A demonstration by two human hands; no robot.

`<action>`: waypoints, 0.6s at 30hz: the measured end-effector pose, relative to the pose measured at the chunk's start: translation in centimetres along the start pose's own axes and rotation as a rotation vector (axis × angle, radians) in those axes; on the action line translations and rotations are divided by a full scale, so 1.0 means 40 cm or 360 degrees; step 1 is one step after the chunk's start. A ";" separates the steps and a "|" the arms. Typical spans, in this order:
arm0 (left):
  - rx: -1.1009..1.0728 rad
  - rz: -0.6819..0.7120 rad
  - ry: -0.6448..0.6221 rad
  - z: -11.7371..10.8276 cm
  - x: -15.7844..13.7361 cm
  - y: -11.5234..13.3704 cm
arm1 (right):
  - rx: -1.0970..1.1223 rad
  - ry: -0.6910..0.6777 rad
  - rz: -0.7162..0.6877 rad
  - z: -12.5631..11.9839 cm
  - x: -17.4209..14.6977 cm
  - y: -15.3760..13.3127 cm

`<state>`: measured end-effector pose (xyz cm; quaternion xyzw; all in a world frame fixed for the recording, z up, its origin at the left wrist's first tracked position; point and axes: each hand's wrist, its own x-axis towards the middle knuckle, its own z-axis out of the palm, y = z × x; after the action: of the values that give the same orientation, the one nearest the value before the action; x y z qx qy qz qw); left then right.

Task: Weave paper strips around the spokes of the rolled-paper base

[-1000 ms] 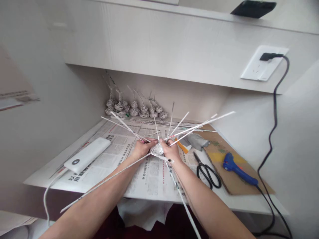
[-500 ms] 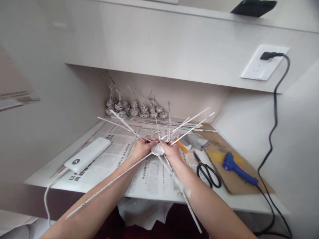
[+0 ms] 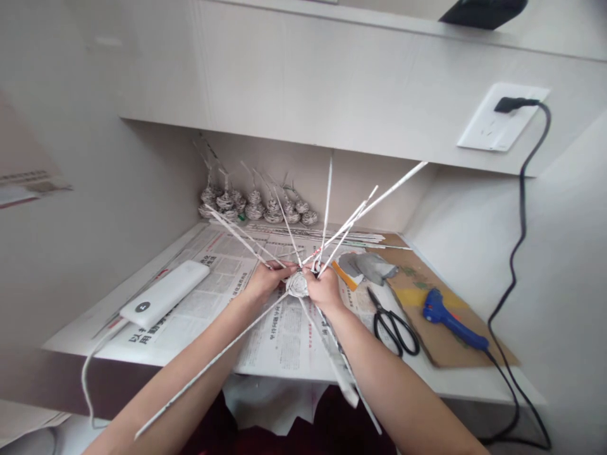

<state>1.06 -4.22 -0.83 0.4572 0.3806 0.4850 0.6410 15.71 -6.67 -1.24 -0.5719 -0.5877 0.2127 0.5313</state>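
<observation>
A small round weave of rolled newspaper strips (image 3: 298,285) is held between my two hands above the newspaper-covered table. Long paper sticks spread out from it on all sides, some toward the back and some down past my forearms. My left hand (image 3: 269,278) pinches its left edge, fingers closed around the base of the sticks there. On the right edge, my right hand (image 3: 325,284) grips the weave, its thumb near the top rim. The undersides of both hands and most fingertips are hidden.
Several woven paper gourds (image 3: 253,205) stand along the back wall. Loose paper sticks (image 3: 327,235) lie before them. At left is a white power bank (image 3: 165,294) with a cable. Black scissors (image 3: 396,328), a blue glue gun (image 3: 455,322) and cardboard (image 3: 436,351) lie at right.
The woven piece has tilted, so its round face shows more. The sticks at the back right now point higher, and those in front have shifted. Both hands keep their hold.
</observation>
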 end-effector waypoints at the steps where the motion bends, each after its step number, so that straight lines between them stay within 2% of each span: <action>1: -0.0025 0.0014 0.0004 0.003 0.000 -0.004 | -0.0020 -0.0012 -0.0015 0.000 -0.002 -0.003; 7: -0.0088 0.0123 0.0123 0.006 0.002 -0.017 | -0.0013 -0.0101 -0.0008 -0.004 -0.004 -0.010; 11: -0.0031 0.0170 0.0132 0.012 0.003 -0.021 | 0.0038 -0.0136 0.0009 0.000 -0.007 -0.013; 18: 0.0283 0.0389 0.0223 0.015 -0.002 -0.017 | 0.0416 0.0002 0.0219 0.028 -0.004 0.013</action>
<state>1.79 -4.50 -1.32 0.5201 0.4072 0.5546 0.5061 14.96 -6.29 -2.14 -0.5368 -0.5140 0.3229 0.5859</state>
